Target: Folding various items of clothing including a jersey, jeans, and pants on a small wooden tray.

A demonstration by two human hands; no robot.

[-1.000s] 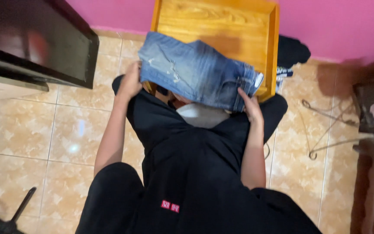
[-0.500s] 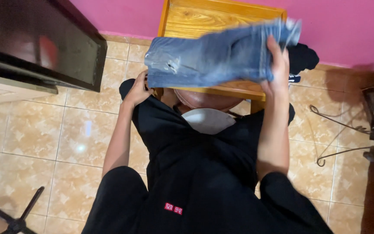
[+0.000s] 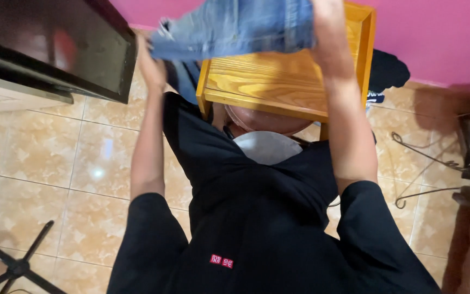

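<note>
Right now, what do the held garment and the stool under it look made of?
Blue garment: denim by the look, faded wash, frayed at the left edge; left hand and right hand hold it up.
Stool: wood, visible grain, glossy yellow-orange varnish.

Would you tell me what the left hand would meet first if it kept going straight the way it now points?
The left hand, gripping the blue jeans, points up-frame toward the pink wall. Beyond the denim it holds, the wall's base looks like the first thing met, though depth is unclear; the dark screen lies just beside that line.
</note>
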